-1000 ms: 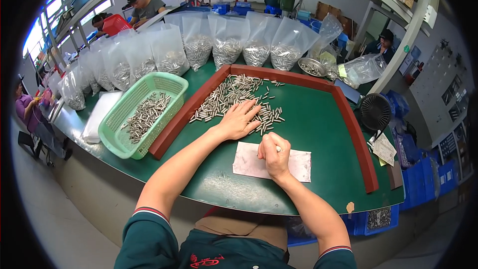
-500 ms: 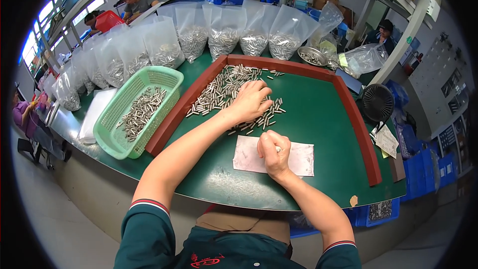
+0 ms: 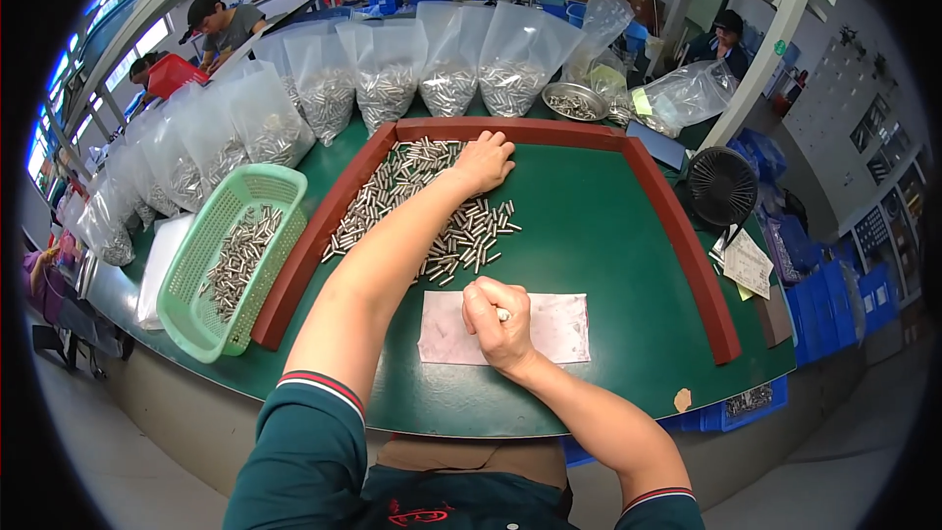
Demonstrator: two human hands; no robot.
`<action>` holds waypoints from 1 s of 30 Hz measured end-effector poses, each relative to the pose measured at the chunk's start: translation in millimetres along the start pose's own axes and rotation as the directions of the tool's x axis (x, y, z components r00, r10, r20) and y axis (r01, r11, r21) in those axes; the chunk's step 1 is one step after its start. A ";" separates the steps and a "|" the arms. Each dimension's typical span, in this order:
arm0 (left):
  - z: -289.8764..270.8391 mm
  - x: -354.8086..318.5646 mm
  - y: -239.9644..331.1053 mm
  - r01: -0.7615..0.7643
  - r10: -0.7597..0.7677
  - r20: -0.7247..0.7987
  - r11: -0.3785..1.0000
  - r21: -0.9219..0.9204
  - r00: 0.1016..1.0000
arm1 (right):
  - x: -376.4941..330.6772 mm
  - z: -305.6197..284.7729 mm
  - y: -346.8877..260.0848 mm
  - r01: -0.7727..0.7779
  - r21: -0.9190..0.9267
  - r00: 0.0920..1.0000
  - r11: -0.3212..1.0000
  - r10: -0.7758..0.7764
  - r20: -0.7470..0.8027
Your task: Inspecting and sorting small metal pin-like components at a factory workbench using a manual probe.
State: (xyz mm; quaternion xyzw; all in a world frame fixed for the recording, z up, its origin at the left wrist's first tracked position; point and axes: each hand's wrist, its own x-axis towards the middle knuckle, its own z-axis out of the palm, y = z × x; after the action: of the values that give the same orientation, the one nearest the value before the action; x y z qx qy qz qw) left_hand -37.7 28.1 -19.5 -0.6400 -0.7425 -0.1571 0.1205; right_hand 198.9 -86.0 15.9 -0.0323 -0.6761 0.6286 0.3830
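Beyond a pale pinkish cloth (image 3: 559, 326) on a green worktop (image 3: 608, 226), many short silvery metal pins (image 3: 368, 208) lie heaped toward the far left. The heap stretches from just past the cloth to well beyond it, its long axis running away from the person, though single pins point every way. The left hand (image 3: 484, 163) is well beyond the cloth, palm down at the heap's far right edge, so most pins lie to its left and back toward the cloth. Its fingers are loosely bent; whether they hold any pins cannot be told. The right hand (image 3: 498, 330) is over the cloth, closed in a fist around a pale-tipped object (image 3: 503, 314), and is nearer the heap's close end. Well left of the cloth, outside a dark red border (image 3: 682, 250), stands a green basket (image 3: 218, 343) holding more pins.
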 end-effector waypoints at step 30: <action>-70.3 -58.3 58.4 -0.306 0.303 -0.043 0.944 -0.121 0.952 | -3.7 1.2 -7.8 0.048 -0.003 0.999 0.999 -0.048 0.011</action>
State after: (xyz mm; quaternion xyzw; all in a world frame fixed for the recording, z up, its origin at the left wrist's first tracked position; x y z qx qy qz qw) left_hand 27.3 -44.7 27.8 -0.7514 -0.6218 -0.1907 0.1112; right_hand 204.2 -90.6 21.0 -0.0131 -0.6797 0.6183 0.3943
